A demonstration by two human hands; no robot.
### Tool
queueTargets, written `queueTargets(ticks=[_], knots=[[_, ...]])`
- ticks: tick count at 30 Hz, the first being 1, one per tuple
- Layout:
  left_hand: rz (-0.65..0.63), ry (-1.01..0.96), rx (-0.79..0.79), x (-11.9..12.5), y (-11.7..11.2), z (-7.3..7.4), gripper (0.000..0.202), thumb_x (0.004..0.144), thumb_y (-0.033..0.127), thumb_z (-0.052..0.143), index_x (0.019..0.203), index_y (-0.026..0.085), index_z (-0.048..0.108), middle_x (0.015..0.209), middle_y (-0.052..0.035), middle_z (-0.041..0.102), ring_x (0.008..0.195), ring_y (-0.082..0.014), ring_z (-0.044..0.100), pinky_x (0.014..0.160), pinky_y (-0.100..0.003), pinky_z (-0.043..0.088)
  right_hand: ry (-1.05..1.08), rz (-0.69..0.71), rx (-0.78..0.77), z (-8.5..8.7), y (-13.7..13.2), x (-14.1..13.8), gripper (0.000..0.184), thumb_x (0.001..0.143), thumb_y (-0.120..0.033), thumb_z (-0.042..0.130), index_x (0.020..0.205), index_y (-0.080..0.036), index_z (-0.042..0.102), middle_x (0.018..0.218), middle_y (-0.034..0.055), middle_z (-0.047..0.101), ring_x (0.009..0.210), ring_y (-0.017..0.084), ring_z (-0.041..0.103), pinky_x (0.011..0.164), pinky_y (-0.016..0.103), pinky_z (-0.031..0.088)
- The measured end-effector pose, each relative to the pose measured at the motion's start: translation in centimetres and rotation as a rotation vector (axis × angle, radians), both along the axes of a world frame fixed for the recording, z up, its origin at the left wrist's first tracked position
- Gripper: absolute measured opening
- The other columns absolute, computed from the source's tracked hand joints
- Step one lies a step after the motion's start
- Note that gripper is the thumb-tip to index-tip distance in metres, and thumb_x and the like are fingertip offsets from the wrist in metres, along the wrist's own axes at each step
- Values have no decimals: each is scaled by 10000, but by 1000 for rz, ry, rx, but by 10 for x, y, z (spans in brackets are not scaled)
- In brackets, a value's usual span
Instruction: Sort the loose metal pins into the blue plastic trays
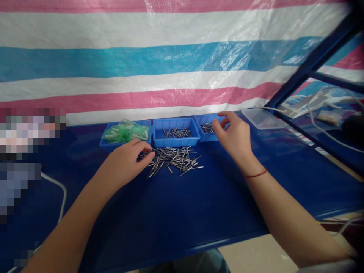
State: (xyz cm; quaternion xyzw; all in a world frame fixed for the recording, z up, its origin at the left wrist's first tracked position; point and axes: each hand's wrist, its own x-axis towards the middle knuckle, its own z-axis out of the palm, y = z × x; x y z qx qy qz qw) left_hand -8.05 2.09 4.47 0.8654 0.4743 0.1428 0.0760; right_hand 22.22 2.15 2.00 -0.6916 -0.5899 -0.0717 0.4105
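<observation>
My left hand [125,163] reaches in over the left end of a loose heap of thin silver metal rivets [176,161], its thumb and forefinger bent to a narrow gap; I cannot tell whether a rivet is pinched there. The heap lies on the dark blue, glossy desk [176,216], nearer its back edge than its front edge, just before a rectangular blue plastic middle bin [176,142] that has more such rivets spread over its floor. My right hand [234,134] hangs at the right side of a rectangular blue plastic right bin [209,137], partly covering it, with the fingers curled and the thumb a little apart from the forefinger. Small dark and silver metal pieces [207,128] lie in that bin (a thin red cord bracelet [257,174] circles my wrist on this side). To the left, a rectangular blue plastic left bin [104,144] holds a crumpled, see-through green plastic bag [124,131] with pale slim pieces about it. All three bins stand in a row along the desk's back edge, and a shallow clear plastic tray [263,119] lies farther right by that edge.
</observation>
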Motion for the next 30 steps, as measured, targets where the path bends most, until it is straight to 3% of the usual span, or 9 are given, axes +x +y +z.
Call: queueTargets(ticks=[3,5,8,10,14,18,23,30], knots=[[47,151,-120,-8,-3,-2,551,803,636,514,1137,211,622,1113,-88,629,877,-261,650,702,-326,484,-2,226,-115,7,-11,-18,214,851,-328,549,894,-165,681,679,30,647,570,147,563,600,275,398],[113,235,-156,-9,-7,-4,732,742,710,526,1247,181,562,1198,-136,579,929,-322,650,716,-366,497,-34,363,-219,13,-19,-29,244,851,-382,556,821,-175,682,639,17,626,545,135,547,574,271,375],[177,328,-175,-7,-14,-7,883,687,749,545,1326,141,490,1265,-197,515,936,-380,647,707,-403,504,-130,487,-382,17,-30,-34,344,814,-512,588,872,-188,688,671,24,631,558,150,552,550,280,357],[168,354,-188,-4,-16,-8,912,676,729,577,1347,122,462,1280,-216,496,949,-391,644,721,-407,508,-204,544,-451,16,-34,-33,442,769,-569,625,990,-190,675,825,64,663,662,191,601,581,294,390],[113,323,-196,3,-17,-10,767,741,590,622,1315,100,482,1178,-191,547,924,-353,655,758,-393,509,-270,576,-548,10,-42,-34,683,710,-578,688,1256,-188,558,1147,144,599,840,275,648,658,331,453],[83,275,-253,7,-16,-10,613,802,484,619,1290,129,509,1133,-147,558,913,-311,661,791,-385,514,-309,599,-675,9,-48,-44,712,734,-467,704,1347,-179,484,1240,158,542,866,306,662,702,353,470],[81,241,-304,15,-17,-9,465,867,357,591,1277,148,525,1141,-116,583,959,-274,644,856,-377,502,-308,675,-721,15,-49,-54,504,823,-316,612,1295,-167,520,1178,135,550,872,270,659,735,339,465],[-12,134,-293,27,-19,-12,323,882,237,578,1193,146,574,1073,-89,631,845,-203,638,756,-308,500,-280,733,-619,8,-45,-61,243,835,-148,567,1066,-199,622,979,71,584,806,177,622,720,267,431]])
